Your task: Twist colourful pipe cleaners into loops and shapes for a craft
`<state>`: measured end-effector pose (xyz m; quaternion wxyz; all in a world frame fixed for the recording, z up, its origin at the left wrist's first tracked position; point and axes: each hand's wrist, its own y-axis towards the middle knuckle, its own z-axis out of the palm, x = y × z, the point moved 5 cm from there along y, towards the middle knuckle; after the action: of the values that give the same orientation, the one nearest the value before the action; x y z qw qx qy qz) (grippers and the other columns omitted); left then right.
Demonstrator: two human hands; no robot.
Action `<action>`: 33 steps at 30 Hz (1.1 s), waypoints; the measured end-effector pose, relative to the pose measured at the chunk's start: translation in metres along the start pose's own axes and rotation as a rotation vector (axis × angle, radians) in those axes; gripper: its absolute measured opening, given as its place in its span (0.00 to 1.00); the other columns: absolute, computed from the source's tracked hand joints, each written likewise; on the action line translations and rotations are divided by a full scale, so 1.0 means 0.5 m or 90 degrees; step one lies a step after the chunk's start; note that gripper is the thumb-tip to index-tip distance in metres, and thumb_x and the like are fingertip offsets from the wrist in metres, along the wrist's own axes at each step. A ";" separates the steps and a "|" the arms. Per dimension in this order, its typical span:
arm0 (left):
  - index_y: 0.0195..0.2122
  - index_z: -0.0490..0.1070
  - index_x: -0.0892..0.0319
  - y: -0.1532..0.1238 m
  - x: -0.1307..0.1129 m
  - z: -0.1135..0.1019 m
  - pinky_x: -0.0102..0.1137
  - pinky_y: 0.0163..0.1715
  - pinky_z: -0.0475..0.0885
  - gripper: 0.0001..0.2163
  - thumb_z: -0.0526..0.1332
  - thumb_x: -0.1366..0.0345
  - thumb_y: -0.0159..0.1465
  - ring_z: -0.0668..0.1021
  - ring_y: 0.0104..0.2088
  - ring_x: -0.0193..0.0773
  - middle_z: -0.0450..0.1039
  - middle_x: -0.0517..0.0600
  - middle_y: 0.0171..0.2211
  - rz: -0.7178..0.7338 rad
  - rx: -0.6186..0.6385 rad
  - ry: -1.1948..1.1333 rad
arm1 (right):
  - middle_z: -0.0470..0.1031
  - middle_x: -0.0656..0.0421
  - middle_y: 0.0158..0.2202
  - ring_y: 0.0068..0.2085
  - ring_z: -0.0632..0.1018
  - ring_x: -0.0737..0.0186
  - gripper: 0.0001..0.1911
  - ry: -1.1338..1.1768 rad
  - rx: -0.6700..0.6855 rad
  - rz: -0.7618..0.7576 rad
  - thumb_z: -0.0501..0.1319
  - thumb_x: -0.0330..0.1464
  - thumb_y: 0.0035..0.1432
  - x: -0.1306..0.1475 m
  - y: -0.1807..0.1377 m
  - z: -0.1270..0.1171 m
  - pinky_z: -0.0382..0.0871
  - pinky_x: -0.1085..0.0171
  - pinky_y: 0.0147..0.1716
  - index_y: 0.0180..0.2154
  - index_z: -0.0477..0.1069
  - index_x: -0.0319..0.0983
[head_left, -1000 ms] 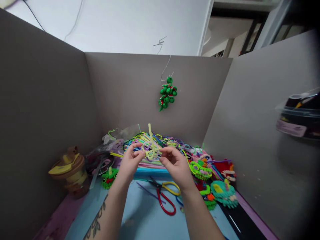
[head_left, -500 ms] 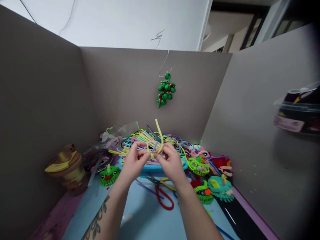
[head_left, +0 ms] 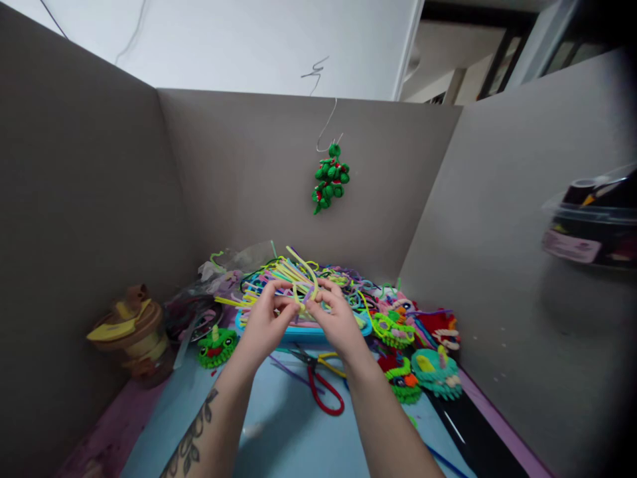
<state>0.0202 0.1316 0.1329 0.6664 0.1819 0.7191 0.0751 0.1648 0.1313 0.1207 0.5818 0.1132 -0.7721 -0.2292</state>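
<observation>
Between both hands is a pale yellow pipe cleaner [head_left: 309,271], bent into a loop with one free end sticking up to the left. A short purple piece [head_left: 308,293] crosses it near the fingertips. My left hand [head_left: 269,315] pinches the lower left of the loop between thumb and fingers. Thumb and fingers of my right hand [head_left: 334,312] are closed on its right side. Behind the hands, a blue tray [head_left: 298,334] is heaped with many-coloured pipe cleaners [head_left: 286,271]. Scissors with red and yellow handles [head_left: 326,392] lie on the table below the hands.
Green fuzzy figures [head_left: 217,346] sit left of the tray, more [head_left: 438,373] at right. A brown pot-like container [head_left: 134,332] stands far left. A green and red ornament [head_left: 331,179] hangs on the back panel, and a clear box [head_left: 592,226] on the right panel.
The yellow pipe cleaner's free end has swung leftward and down, curving over the loop. My right fingers have shifted slightly around it; both hands keep their pinch.
</observation>
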 end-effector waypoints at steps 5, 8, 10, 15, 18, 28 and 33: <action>0.37 0.63 0.59 0.004 0.000 -0.016 0.26 0.24 0.63 0.13 0.63 0.63 0.53 0.72 0.24 0.33 0.71 0.45 0.25 0.022 -0.108 0.037 | 0.65 0.53 0.48 0.51 0.68 0.56 0.09 0.050 -0.039 -0.006 0.59 0.35 0.53 -0.011 0.005 -0.005 0.57 0.58 0.53 0.24 0.69 0.39; 0.37 0.62 0.59 0.005 0.008 -0.007 0.25 0.22 0.61 0.14 0.64 0.62 0.53 0.70 0.20 0.31 0.69 0.42 0.19 -0.030 -0.065 -0.002 | 0.64 0.52 0.48 0.50 0.68 0.56 0.10 0.052 -0.051 0.002 0.58 0.36 0.54 -0.011 0.005 -0.008 0.58 0.58 0.51 0.25 0.69 0.38; 0.39 0.62 0.59 0.004 0.012 0.004 0.25 0.22 0.62 0.16 0.64 0.62 0.53 0.70 0.20 0.31 0.69 0.42 0.19 -0.067 -0.027 -0.056 | 0.63 0.52 0.48 0.50 0.68 0.56 0.10 0.053 -0.056 -0.002 0.58 0.37 0.55 -0.007 0.003 -0.008 0.60 0.59 0.50 0.26 0.70 0.38; 0.40 0.63 0.59 -0.004 0.014 0.017 0.23 0.21 0.59 0.19 0.67 0.62 0.50 0.66 0.18 0.27 0.66 0.39 0.18 -0.096 -0.058 -0.200 | 0.63 0.53 0.48 0.51 0.67 0.56 0.09 0.075 -0.043 -0.023 0.59 0.36 0.55 0.010 -0.004 0.002 0.60 0.60 0.50 0.27 0.70 0.38; 0.37 0.67 0.60 -0.005 0.022 0.017 0.23 0.21 0.59 0.17 0.68 0.62 0.49 0.65 0.18 0.26 0.66 0.40 0.18 -0.110 -0.082 -0.222 | 0.63 0.53 0.47 0.51 0.68 0.57 0.09 0.073 -0.045 -0.020 0.60 0.36 0.54 0.011 -0.006 0.006 0.59 0.59 0.52 0.26 0.70 0.38; 0.33 0.74 0.61 0.002 0.024 -0.013 0.22 0.23 0.62 0.14 0.69 0.62 0.47 0.70 0.22 0.27 0.73 0.45 0.23 -0.113 -0.119 -0.231 | 0.69 0.57 0.38 0.40 0.71 0.60 0.12 -0.014 -0.180 -0.129 0.59 0.31 0.53 0.011 0.001 -0.047 0.66 0.58 0.42 0.42 0.67 0.42; 0.35 0.76 0.61 0.005 0.036 -0.019 0.23 0.27 0.65 0.13 0.69 0.62 0.48 0.73 0.27 0.29 0.76 0.48 0.28 -0.122 -0.091 -0.234 | 0.70 0.58 0.36 0.37 0.72 0.61 0.11 -0.086 -0.212 -0.178 0.57 0.27 0.54 0.022 -0.006 -0.062 0.67 0.60 0.38 0.41 0.68 0.42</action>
<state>0.0106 0.1416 0.1179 0.8016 0.0757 0.5924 0.0274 0.1907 0.1167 0.1353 0.5022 0.1056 -0.7376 -0.4389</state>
